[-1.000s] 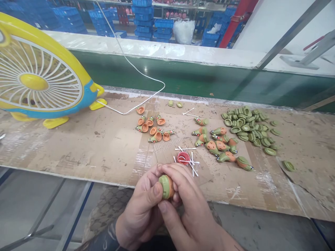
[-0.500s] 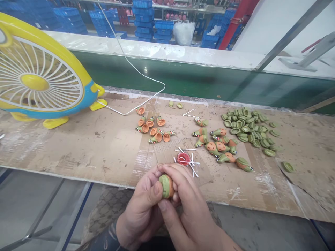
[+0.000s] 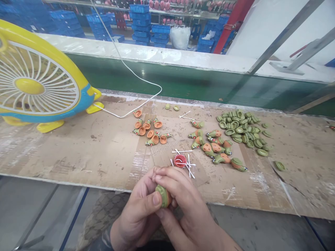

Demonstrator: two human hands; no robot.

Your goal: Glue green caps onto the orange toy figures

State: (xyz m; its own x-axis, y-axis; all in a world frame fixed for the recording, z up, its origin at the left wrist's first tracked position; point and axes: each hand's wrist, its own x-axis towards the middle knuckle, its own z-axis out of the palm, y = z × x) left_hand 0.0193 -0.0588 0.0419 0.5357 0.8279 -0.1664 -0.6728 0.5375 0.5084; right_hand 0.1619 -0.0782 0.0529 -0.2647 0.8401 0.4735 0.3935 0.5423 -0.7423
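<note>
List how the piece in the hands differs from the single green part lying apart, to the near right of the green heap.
Colour: the held piece shows green and orange; the single green part shows only green.
Form: the held piece looks rounded and bulky; the single green part is a shallow oval.
Place: the held piece sits between the left hand and right hand; the single green part lies on the cardboard.
Shared: a similar green.

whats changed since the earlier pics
The left hand and right hand have lowered slightly toward the person, still holding the green-and-orange piece, which looks slightly turned. Nothing was taken or let go. The view shifted a little, and a small object now shows at the right edge. The red container, swabs and green parts stayed in place.
</note>
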